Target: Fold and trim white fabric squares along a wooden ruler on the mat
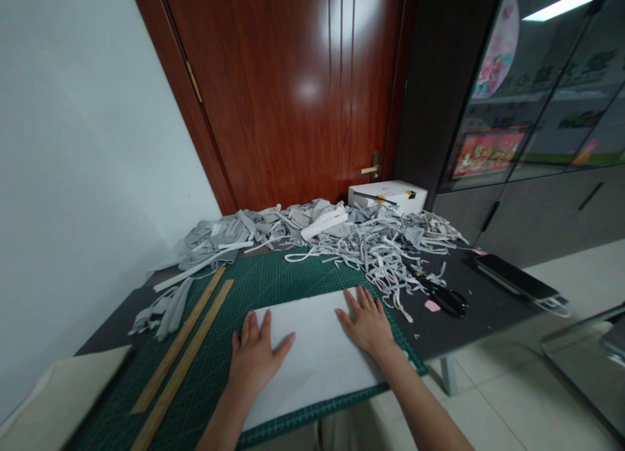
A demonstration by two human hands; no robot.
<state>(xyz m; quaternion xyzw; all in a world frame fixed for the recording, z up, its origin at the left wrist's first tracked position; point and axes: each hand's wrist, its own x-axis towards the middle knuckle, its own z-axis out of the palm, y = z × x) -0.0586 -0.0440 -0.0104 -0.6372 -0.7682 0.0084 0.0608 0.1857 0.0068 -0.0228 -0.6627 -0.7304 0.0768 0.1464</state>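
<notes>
A white sheet (312,356), paper or cloth, lies flat on the green cutting mat (273,269) near the table's front edge. My left hand (256,356) rests on the sheet's left part, fingers spread, fingertips at its far edge. On the right part lies my right hand (368,324), its fingers also spread, fingertips by the far right corner. Neither hand grips anything. Two wooden rulers (188,343) lie side by side on the mat, left of my left hand.
Grey and white fabric strips (361,236) are heaped along the back. Black-handled scissors (446,298) and a phone (517,278) lie at right. A white box (390,194) stands behind. Cream sheets (68,392) lie front left.
</notes>
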